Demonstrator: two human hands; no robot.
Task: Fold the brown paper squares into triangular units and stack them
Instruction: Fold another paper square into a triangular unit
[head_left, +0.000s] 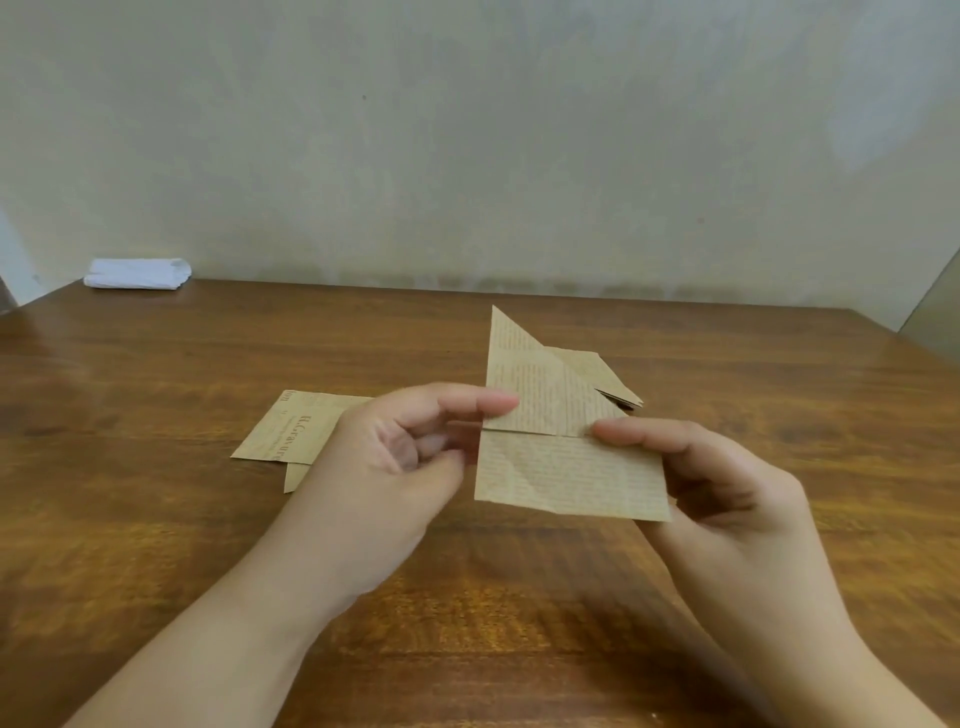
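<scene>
The wooden table (156, 519) carries all work items; a folded white cloth (137, 274) lies at its far left corner against the wall.

Flat brown paper squares (291, 431) lie on the table left of centre, partly hidden behind the left hand. Printing on the top sheet reads approximately "H. Gravur"; the smaller print is too fine to read.

The partly folded sheet (561, 457) is held above the table, between the two hands, near centre. Its lower rectangular band runs left to right; a triangular flap stands up from the band, apex pointing away from the person. Faint lines of print cover it, illegible.

Behind it, finished triangular units (613, 387) rest stacked on the table, just beyond the right hand.

Left hand (400, 452): thumb and fingers pinch the left edge of the sheet at the flap's base. Right hand (727, 483): forefinger lies on the horizontal crease line, and the hand grips the right end.

Judgement: the next fold likely turns on that horizontal crease, equally near both hands.
</scene>
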